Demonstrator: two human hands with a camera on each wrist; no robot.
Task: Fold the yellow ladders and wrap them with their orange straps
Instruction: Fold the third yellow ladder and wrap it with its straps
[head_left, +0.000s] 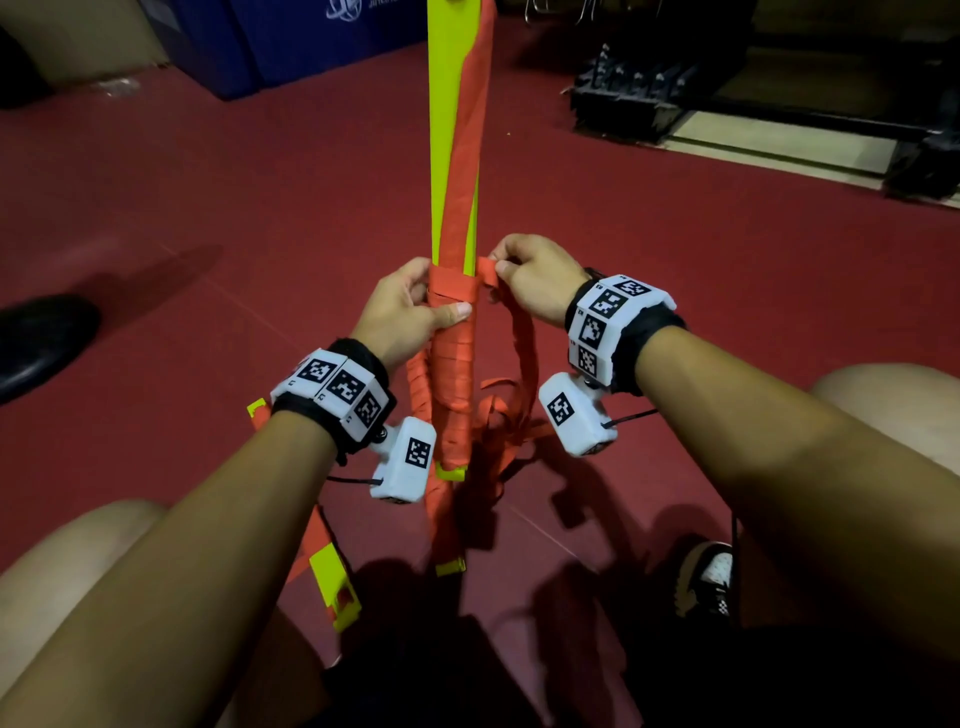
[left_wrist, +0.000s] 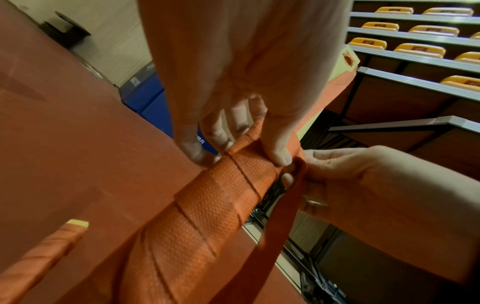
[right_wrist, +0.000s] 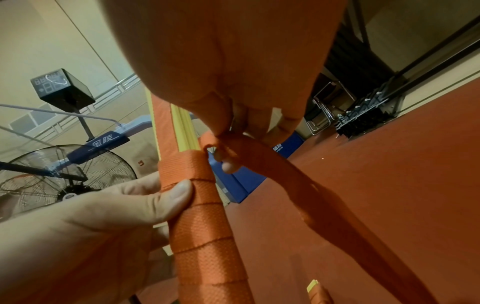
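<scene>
A folded yellow ladder bundle stands upright between my knees, its lower half wound in orange strap. My left hand grips the wrapped bundle, thumb pressed on the top turn. My right hand pinches the loose strap just right of the bundle. From that pinch the strap's free length hangs toward the floor. A loose tangle of strap lies at the bundle's foot.
More wrapped ladder pieces with yellow ends lie on the red floor near my left knee. A black shoe is at far left, blue mats behind, a dark metal rack at back right, a fan nearby.
</scene>
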